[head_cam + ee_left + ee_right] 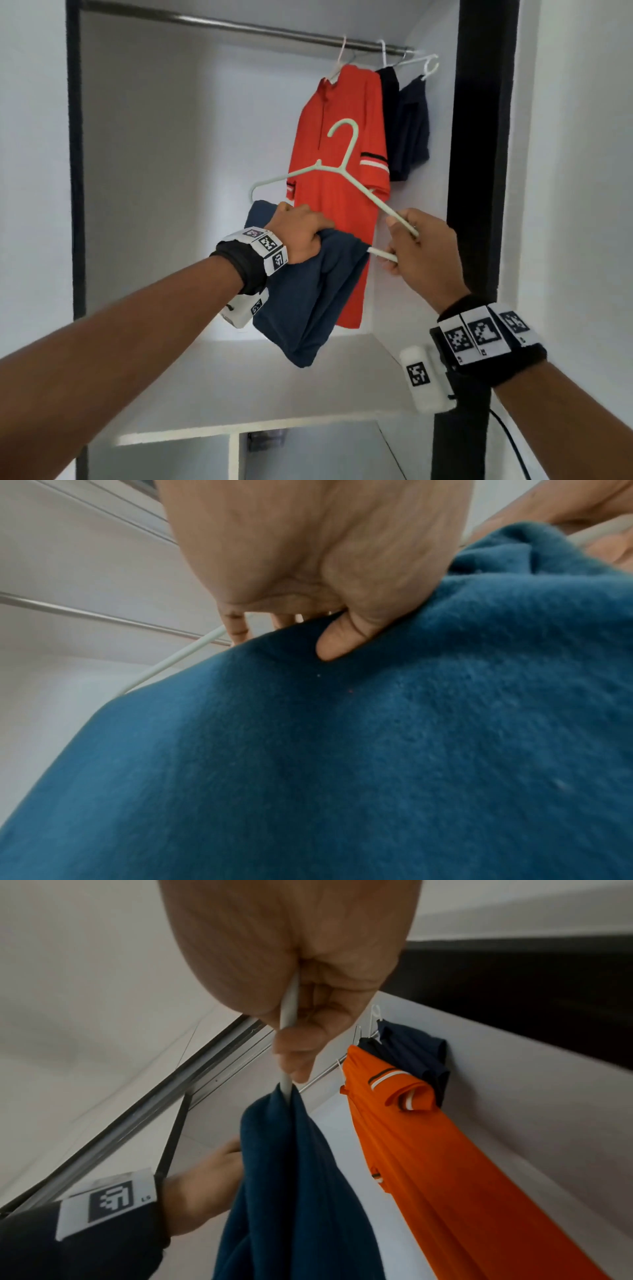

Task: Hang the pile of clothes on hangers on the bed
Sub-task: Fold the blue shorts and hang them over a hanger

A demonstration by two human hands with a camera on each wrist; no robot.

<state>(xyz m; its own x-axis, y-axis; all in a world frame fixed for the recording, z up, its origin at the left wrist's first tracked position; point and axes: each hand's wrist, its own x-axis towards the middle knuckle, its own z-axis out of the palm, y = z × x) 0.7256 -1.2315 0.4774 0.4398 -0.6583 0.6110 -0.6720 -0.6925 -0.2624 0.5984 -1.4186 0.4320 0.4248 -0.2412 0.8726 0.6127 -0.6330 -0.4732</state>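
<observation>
The hanger [337, 164] is pale mint green; the garment [308, 291] draped on it is plain teal blue. On the grey metal rail [239, 29] hang an orange-red shirt [342, 192] — sleeves banded black and white — and dark navy clothes [409, 130].

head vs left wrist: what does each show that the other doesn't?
Head only: the whole pale green hanger with its hook, the right hand holding its right end, the orange shirt and dark navy garments already on the rail.

Left wrist only: the left thumb pressed into the blue garment's fabric, and the knit texture up close.

Both: the left hand with its grip on the blue garment draped over the hanger's bar.
</observation>
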